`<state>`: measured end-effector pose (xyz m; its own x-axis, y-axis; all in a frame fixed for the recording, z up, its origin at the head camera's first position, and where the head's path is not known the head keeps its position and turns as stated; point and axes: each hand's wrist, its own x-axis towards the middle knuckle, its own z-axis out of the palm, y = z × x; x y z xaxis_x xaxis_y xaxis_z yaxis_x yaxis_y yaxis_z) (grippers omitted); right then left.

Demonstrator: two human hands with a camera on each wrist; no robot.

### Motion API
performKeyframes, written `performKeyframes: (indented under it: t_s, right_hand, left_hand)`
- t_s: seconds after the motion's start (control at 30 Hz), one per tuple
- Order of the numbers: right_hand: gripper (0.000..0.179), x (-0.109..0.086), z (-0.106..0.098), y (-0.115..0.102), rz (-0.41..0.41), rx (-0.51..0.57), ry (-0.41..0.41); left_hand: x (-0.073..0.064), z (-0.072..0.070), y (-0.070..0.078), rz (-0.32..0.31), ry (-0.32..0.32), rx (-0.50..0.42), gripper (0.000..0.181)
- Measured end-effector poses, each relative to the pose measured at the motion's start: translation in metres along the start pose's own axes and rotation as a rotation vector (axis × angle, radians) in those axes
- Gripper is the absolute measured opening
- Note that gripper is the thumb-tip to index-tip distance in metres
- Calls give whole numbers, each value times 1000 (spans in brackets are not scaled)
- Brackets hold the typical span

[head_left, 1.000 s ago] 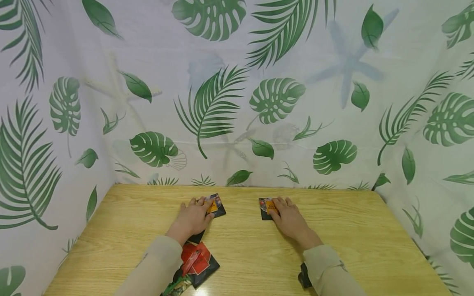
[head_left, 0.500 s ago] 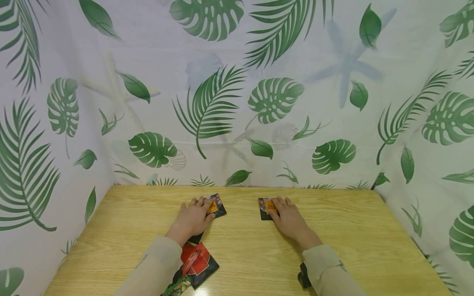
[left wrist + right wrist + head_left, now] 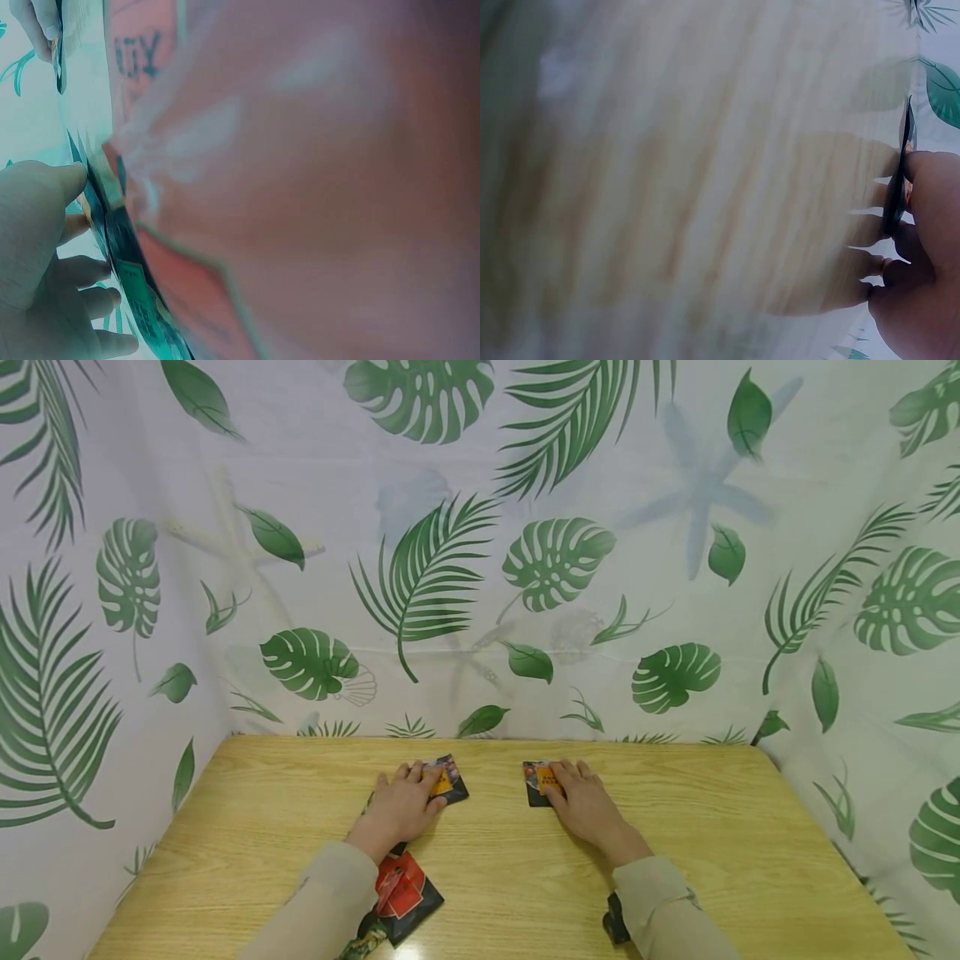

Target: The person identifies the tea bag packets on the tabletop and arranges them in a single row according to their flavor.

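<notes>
My left hand (image 3: pixel 401 806) rests with spread fingers on a flat black packet (image 3: pixel 456 791) with an orange label, towards the back of the table. In the left wrist view, fingertips (image 3: pixel 73 180) touch the packet's edge. Across from it, my right hand (image 3: pixel 588 806) lies on a similar black packet (image 3: pixel 534 793), also orange-labelled and partly covered by the fingers. Under and behind the left forearm, a red-and-black packet (image 3: pixel 405 897) lies on other packets that are mostly hidden. In the right wrist view, the right-hand packet (image 3: pixel 897 195) shows edge-on beneath the thumb.
The wooden table (image 3: pixel 495 877) meets a white leaf-patterned cloth (image 3: pixel 480 568) at its back and sides. A small black object (image 3: pixel 615 920) sits by the right sleeve. A green patterned packet (image 3: pixel 363 941) pokes out beneath the left sleeve.
My left hand has slid slightly to the right, and the black packet under it has shifted the same way. The right hand and its packet have stayed still.
</notes>
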<state>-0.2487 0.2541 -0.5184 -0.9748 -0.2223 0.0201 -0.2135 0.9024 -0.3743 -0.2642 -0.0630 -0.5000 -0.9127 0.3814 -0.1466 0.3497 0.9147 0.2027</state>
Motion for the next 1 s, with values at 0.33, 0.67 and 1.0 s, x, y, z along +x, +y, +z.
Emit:
performKeyframes:
  t_s: [0.33,0.67,1.0]
  right_hand:
    - [56,3,3,3,-15,3,14]
    - [55,1,1,1,-13,-4,12]
    - [55,1,0,0,-2,1,3]
  left_hand:
    - [2,5,8,19,-3,20,62]
    - [4,8,16,31,-1,11,63]
    - [4,7,24,44,-7,2,63]
